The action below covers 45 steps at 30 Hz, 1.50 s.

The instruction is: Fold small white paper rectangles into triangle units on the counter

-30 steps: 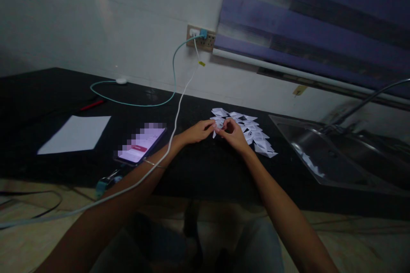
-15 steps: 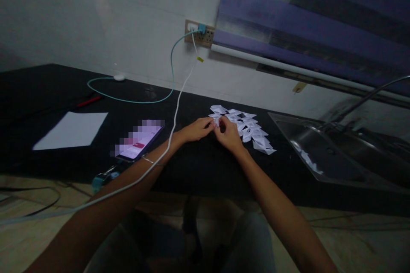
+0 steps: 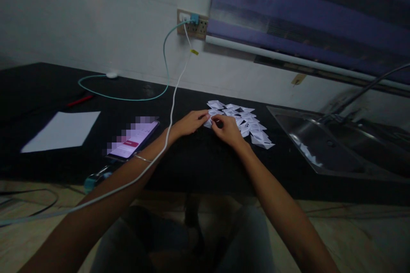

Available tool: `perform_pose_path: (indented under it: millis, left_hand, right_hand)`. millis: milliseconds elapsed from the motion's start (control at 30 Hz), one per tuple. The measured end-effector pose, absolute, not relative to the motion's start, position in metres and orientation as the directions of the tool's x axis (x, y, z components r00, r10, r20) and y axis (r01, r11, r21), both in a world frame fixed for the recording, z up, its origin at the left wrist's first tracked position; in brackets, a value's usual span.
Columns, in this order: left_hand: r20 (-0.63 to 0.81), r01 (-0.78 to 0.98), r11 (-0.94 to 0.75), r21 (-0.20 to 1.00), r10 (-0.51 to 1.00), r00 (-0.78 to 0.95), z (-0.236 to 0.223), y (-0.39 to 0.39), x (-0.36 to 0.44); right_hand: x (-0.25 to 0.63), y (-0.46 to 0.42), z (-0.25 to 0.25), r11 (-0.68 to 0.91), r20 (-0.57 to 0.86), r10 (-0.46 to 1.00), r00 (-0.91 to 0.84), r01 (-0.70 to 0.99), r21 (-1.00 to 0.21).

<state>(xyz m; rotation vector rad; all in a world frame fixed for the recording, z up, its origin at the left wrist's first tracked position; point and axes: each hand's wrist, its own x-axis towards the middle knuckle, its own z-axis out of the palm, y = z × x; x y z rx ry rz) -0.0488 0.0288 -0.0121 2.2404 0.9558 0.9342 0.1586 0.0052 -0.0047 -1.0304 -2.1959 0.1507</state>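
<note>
Several small white folded paper boats [image 3: 248,118] stand close together in rows on the black counter. At the near left corner of the group, one folded paper boat [image 3: 208,123] lies between my hands. My left hand [image 3: 191,123] is at its left side, thumb and fingertips closed against the paper. From the right, my right hand [image 3: 229,130] pinches the same boat with thumb and forefinger. The fingers cover part of it, and my right hand hides some boats behind.
A white sheet [image 3: 62,131] and a lit phone [image 3: 133,140] lie to the left. The white cable [image 3: 171,126] crosses over my left forearm from the wall socket [image 3: 192,24]. On the right is a metal sink [image 3: 317,145]. A red pen-like object [image 3: 80,100] lies far left.
My hands have shifted slightly left with the paper boat, which now shows more between them at the edge of the group. The whole view has moved a little.
</note>
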Motion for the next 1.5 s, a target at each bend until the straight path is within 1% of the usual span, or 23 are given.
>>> perform_pose_path:
  millis: [100, 233, 367, 500, 567, 700, 767, 867, 967, 1067, 1133, 1200, 1233, 1300, 1367, 1400, 1500]
  left_hand:
    - [0.397, 0.407, -0.629, 0.662, 0.756, 0.521, -0.013, 0.03, -0.048]
    - [0.371, 0.421, -0.608, 0.673, 0.77, 0.52, -0.014, 0.03, -0.047]
    - [0.327, 0.451, -0.526, 0.721, 0.832, 0.447, -0.011, 0.026, -0.043]
    - [0.278, 0.436, -0.412, 0.8, 0.898, 0.34, -0.008, 0.019, -0.035]
    - [0.244, 0.442, -0.379, 0.813, 0.911, 0.332, -0.009, 0.017, -0.032]
    - [0.241, 0.424, -0.409, 0.808, 0.886, 0.396, -0.013, 0.018, -0.032]
    - [0.269, 0.401, -0.448, 0.8, 0.863, 0.427, -0.015, 0.019, -0.033]
    - [0.322, 0.405, -0.512, 0.757, 0.833, 0.45, -0.016, 0.02, -0.032]
    - [0.326, 0.461, -0.533, 0.71, 0.828, 0.456, -0.016, 0.019, -0.03]
    - [0.303, 0.463, -0.528, 0.712, 0.826, 0.475, -0.016, 0.018, -0.028]
    - [0.299, 0.407, -0.506, 0.761, 0.829, 0.472, -0.016, 0.018, -0.027]
    - [0.272, 0.3, -0.418, 0.857, 0.864, 0.424, -0.016, 0.019, -0.024]
    - [0.232, 0.228, -0.34, 0.912, 0.889, 0.395, -0.015, 0.019, -0.023]
    - [0.098, 0.079, -0.139, 0.987, 0.916, 0.388, -0.013, 0.019, -0.021]
    - [-0.028, -0.028, 0.046, 0.999, 0.888, 0.459, -0.011, 0.018, -0.019]
    - [-0.063, -0.064, 0.109, 0.992, 0.862, 0.503, -0.01, 0.018, -0.019]
    - [-0.063, -0.156, 0.183, 0.97, 0.818, 0.571, -0.01, 0.017, -0.019]
  right_hand:
    - [0.161, 0.005, -0.001, 0.664, 0.527, 0.721, -0.45, 0.667, -0.339]
    - [0.162, 0.003, 0.002, 0.663, 0.504, 0.72, -0.477, 0.686, -0.3]
    - [0.162, 0.003, 0.003, 0.618, 0.496, 0.758, -0.423, 0.708, -0.341]
    - [0.159, 0.006, -0.002, 0.557, 0.549, 0.782, -0.295, 0.727, -0.402]
    - [0.157, 0.008, -0.007, 0.551, 0.57, 0.781, -0.255, 0.712, -0.435]
    - [0.153, 0.009, -0.014, 0.576, 0.552, 0.788, -0.274, 0.645, -0.502]
    - [0.152, 0.008, -0.014, 0.573, 0.536, 0.794, -0.288, 0.649, -0.5]
    - [0.149, 0.006, -0.012, 0.553, 0.534, 0.79, -0.301, 0.725, -0.41]
    - [0.148, 0.005, -0.012, 0.52, 0.514, 0.801, -0.306, 0.782, -0.345]
    - [0.149, 0.005, -0.013, 0.51, 0.485, 0.821, -0.301, 0.768, -0.387]
    - [0.151, 0.006, -0.013, 0.517, 0.492, 0.82, -0.291, 0.745, -0.421]
    - [0.153, 0.005, -0.011, 0.529, 0.529, 0.804, -0.273, 0.735, -0.425]
    - [0.153, 0.004, -0.009, 0.532, 0.548, 0.794, -0.262, 0.736, -0.418]
    - [0.153, 0.001, -0.005, 0.534, 0.585, 0.775, -0.239, 0.743, -0.404]
    - [0.151, -0.002, -0.002, 0.532, 0.611, 0.759, -0.226, 0.756, -0.381]
    - [0.149, -0.004, -0.002, 0.532, 0.621, 0.751, -0.226, 0.765, -0.364]
    - [0.145, -0.007, -0.002, 0.529, 0.631, 0.739, -0.237, 0.783, -0.326]
